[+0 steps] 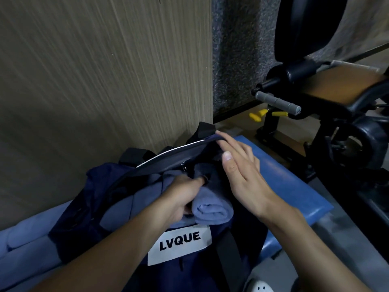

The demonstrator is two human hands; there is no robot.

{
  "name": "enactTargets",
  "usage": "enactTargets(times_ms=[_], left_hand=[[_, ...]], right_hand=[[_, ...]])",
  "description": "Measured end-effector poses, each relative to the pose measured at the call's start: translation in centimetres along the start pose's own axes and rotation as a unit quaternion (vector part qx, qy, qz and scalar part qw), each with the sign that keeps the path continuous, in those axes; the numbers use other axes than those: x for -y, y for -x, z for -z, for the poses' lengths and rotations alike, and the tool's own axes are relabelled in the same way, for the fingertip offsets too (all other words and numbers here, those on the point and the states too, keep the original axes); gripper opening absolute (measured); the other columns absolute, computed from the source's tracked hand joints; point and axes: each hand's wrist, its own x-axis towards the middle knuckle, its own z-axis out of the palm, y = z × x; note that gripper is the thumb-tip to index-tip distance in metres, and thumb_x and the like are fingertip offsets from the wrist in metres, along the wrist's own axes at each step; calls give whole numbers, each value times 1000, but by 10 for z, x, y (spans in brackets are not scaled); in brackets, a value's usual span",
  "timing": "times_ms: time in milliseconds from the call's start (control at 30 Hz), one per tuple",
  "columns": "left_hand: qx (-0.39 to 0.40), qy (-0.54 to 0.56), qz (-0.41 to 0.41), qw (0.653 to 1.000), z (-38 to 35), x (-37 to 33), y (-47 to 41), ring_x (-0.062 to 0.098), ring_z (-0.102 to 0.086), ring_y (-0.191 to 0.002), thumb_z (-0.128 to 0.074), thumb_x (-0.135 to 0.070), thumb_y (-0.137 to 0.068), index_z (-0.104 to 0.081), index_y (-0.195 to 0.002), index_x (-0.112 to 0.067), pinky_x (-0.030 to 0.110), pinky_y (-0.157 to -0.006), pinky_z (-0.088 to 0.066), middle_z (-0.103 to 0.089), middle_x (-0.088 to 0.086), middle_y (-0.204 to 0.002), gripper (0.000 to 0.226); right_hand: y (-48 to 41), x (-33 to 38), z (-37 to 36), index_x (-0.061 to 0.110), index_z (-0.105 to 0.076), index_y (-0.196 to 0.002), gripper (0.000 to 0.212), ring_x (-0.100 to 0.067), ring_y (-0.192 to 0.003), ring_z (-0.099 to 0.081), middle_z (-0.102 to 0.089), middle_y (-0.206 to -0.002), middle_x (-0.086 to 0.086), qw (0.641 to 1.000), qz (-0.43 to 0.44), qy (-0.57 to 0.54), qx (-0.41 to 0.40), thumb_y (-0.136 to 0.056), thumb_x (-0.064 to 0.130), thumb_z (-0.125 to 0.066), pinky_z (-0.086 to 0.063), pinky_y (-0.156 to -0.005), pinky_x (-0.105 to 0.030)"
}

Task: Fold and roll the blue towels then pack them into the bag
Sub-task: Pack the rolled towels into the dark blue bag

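At the far left, pale blue towels point(25, 245) lie bunched on the desk point(294, 186), just beside the bag; whether they are folded or rolled I cannot tell, so I judge that some of the work is still to come. The navy bag point(80, 207) stands with its mouth open, and blue cloth point(147, 188) shows inside it, which looks like towel already packed. The left hand point(179, 199) curls round a rolled towel point(210, 209), forefinger stretched along it. The roll sits in the bag's mouth, just above the white label point(179, 243), with its spiral end facing the camera, so it seems only partly in. The right hand point(242, 175) is spread flat with straight fingers. Its fingertips touch the edge of the bag's flap point(179, 157) and appear to hold it up, while the thumb is free. Packing looks well under way: this roll needs pushing home, then the leftover towels. A black exercise machine point(336, 102) stands to the right.
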Motion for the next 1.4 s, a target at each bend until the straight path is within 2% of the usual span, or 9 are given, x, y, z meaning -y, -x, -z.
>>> enactTargets(times_ms=[167,333,467,733,867,1000,1167,1267,1400], left_hand=[[-105,-8,-63,992,-5,5,-30,25,-67,-81,-63,-24,-93,-65,-86,-6,35,-72,-52,-72,14,-93,19],[-163,-147,-125,968,-7,14,-30,27,-63,-93,-65,-24,-91,-57,-100,-5,26,-74,-41,-66,9,-95,22],[-92,-202,-151,963,-2,19,-29,21,-54,-91,-62,-16,-92,-46,-101,-14,23,-74,-36,-54,-4,-91,18],[-27,-291,-206,934,9,28,-22,26,-62,-88,-58,-25,-95,-48,-111,-24,36,-81,-51,-62,6,-96,19],[-40,-483,-237,842,8,34,-10,31,-38,-129,-45,-34,-100,-40,-145,-27,36,-109,-33,-33,12,-141,45],[-58,-581,-334,740,17,41,-6,20,-11,-147,-37,-42,-100,-38,-147,-28,37,-116,-18,-15,0,-161,49],[3,-639,-337,691,30,44,-9,16,-7,-149,-15,-57,-92,-22,-153,-30,33,-118,-15,-14,-2,-162,67],[0,-669,-328,667,33,49,-10,17,-1,-150,1,-62,-82,-12,-155,-33,34,-119,-7,-5,-2,-164,80],[3,-654,-340,675,38,48,-14,16,1,-150,-11,-65,-87,-11,-155,-36,34,-119,-4,-3,-3,-164,74]], right_hand=[[-2,-2,1,46,-36,-139,48,7,-138,-17,-25,-148,37,1000,1,-20,-2,-97,55,-16,-9,-110,-26],[0,-8,7,50,-37,-136,45,6,-138,-18,-26,-147,39,1000,-14,-15,-3,-96,56,-17,-11,-116,-39],[3,-17,12,57,-37,-130,41,10,-135,-19,-26,-143,44,1000,-26,4,-4,-94,60,-18,-13,-116,-44],[6,-35,18,30,-55,-133,54,-4,-135,-35,-41,-140,22,999,-46,11,-20,-95,56,-28,-29,-113,-44],[3,-31,17,20,-63,-126,43,1,-131,-42,-50,-137,11,998,-29,-50,-24,-96,40,-40,-35,-108,-25],[3,-28,15,31,-56,-129,38,9,-135,-30,-36,-148,16,997,-29,-70,-15,-94,39,-44,-28,-108,-13],[-1,-32,6,58,-33,-132,42,5,-143,-17,-15,-156,25,999,-11,-34,2,-94,43,-41,-24,-118,-46],[-3,-31,4,65,-29,-128,42,3,-144,-16,-14,-156,25,1000,-3,-29,-5,-90,51,-41,-24,-116,-52],[-2,-32,5,74,-26,-126,53,2,-144,-19,-13,-155,29,1000,-2,-27,3,-81,57,-49,-29,-113,-54]])
